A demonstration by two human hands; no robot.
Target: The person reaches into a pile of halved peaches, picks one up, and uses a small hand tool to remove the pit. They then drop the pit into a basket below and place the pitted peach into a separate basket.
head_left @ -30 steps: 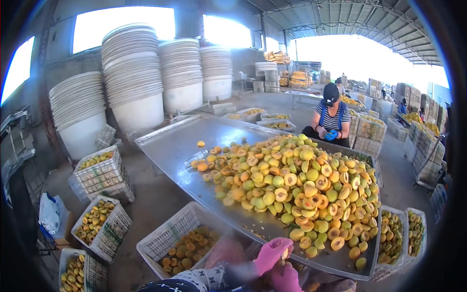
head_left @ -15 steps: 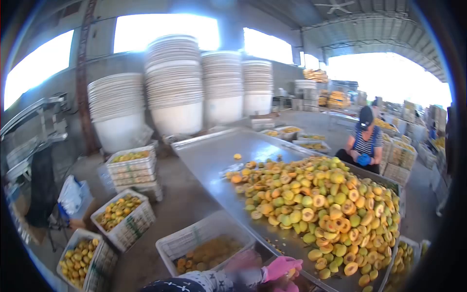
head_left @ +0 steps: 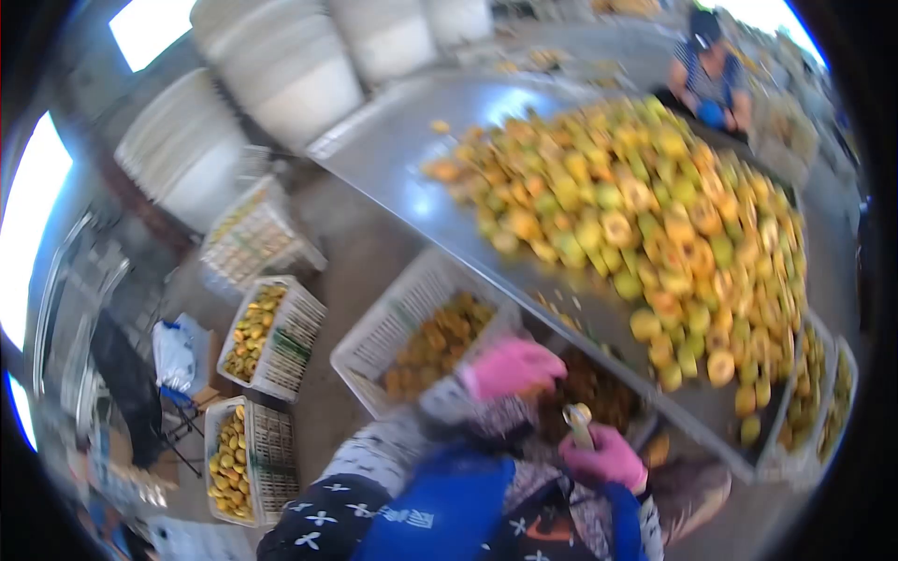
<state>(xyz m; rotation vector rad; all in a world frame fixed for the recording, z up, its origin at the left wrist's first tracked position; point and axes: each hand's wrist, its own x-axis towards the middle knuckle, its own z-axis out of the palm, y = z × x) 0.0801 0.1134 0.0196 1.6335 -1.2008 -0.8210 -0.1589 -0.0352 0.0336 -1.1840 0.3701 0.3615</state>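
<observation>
My left hand (head_left: 514, 367), in a pink glove, is over the near edge of a white crate (head_left: 357, 348) of yellow-brown fruit. Its fingers are curled down and blurred, and I cannot tell what is in them. My right hand (head_left: 608, 458), also pink-gloved, is closed around a small tool (head_left: 579, 426) with a pale handle and a rounded, shiny tip pointing up. Below and between the hands is a container of dark brownish pieces (head_left: 599, 397). Beyond them, halved yellow-green stone fruit (head_left: 599, 206) lies heaped on a metal table (head_left: 393, 140).
The table's raised edge (head_left: 449, 245) runs diagonally ahead of my hands. Crates of fruit (head_left: 257, 327) stand on the floor at left, others (head_left: 812, 393) at the table's right end. White tubs (head_left: 281, 84) are stacked behind. A person (head_left: 708, 79) with blue gloves sits across the table.
The view has tilted down and turned, bringing my lap and both hands further into sight. My hands, close together at the bottom before, are now apart, with the tool showing in the right.
</observation>
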